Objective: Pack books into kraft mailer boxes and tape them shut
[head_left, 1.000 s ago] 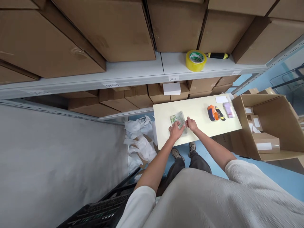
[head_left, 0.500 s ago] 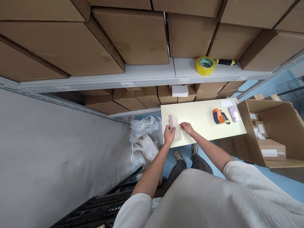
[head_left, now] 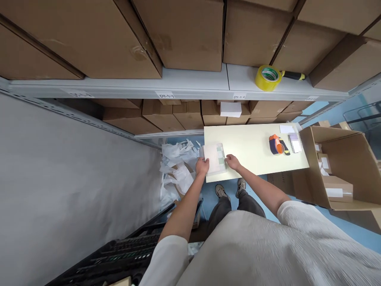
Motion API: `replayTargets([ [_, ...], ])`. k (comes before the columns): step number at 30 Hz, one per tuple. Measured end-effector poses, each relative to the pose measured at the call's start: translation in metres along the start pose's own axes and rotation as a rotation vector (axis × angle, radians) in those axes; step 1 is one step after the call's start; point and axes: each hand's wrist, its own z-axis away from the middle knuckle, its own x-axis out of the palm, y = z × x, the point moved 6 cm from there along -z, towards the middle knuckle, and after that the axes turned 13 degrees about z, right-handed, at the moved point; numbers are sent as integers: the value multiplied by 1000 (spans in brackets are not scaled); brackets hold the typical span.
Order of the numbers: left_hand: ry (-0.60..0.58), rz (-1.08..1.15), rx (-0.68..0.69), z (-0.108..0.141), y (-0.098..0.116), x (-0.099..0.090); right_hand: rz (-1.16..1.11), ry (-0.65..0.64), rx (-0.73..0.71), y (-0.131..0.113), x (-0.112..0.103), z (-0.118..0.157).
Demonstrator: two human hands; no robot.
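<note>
A flat, pale package (head_left: 213, 158) with green and white patches along its right side lies on the left part of the cream tabletop (head_left: 250, 155). My left hand (head_left: 203, 167) grips its left edge, thumb on top. At the package's right edge my right hand (head_left: 233, 162) is closed, with thumb and fingers pinched together. What they pinch, if anything, is too small to make out.
An orange tape dispenser (head_left: 275, 145) and a blurred purple item (head_left: 294, 142) lie on the table's right. An open carton (head_left: 363, 163) with small boxes stands beyond. Crumpled white wrapping (head_left: 178, 155) fills the left side. Yellow tape (head_left: 268, 78) sits on the shelf (head_left: 193, 79).
The package was narrow and pale before; now a wider face with green patches shows. My left hand has moved left with its edge. My right hand has stayed nearly in place.
</note>
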Motion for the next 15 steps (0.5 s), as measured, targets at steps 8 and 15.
replayTargets([
  [8,-121,-76,101,15,15,19,-48,71,72,6,-7,1],
  [15,-257,42,171,29,44,63,-7,172,107,37,-48,-2],
])
